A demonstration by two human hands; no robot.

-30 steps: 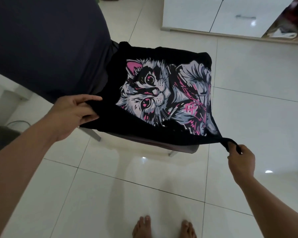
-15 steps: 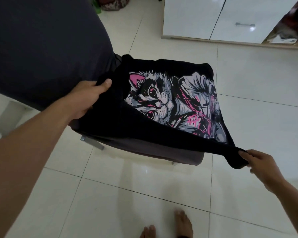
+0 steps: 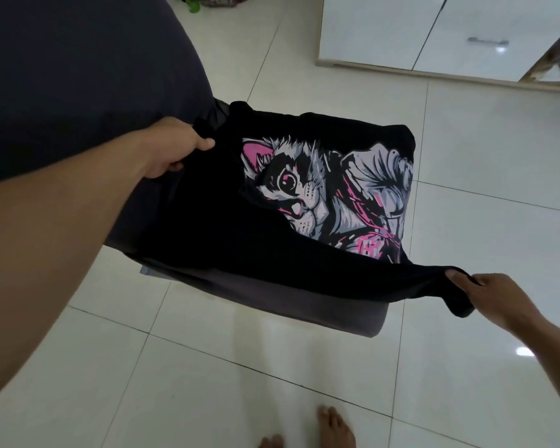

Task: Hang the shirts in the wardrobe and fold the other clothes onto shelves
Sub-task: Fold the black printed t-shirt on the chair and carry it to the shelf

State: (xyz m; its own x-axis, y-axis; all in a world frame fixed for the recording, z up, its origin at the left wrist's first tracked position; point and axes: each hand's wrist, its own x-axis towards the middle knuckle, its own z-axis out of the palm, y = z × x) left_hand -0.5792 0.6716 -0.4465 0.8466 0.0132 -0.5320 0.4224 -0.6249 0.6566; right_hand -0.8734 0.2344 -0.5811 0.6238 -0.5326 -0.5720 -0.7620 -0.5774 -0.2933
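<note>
Okay, your left hand [image 3: 172, 150] grips the far left edge of the black cat-print shirt [image 3: 214, 227], fingers curled round the cloth. Your right hand [image 3: 485, 291] pinches the near right corner, cloth bunched between thumb and fingers and pulled taut past the seat edge. Shirt lies across the grey chair seat [image 3: 272, 299], with a black flap folded over the lower part of the cat print [image 3: 330, 195]. Dark chair back [image 3: 78, 76] at left. White tiled floor [image 3: 466, 221] underneath, your bare toes [image 3: 333, 425] at bottom. White wardrobe doors [image 3: 434, 30] top right, well apart from the chair
</note>
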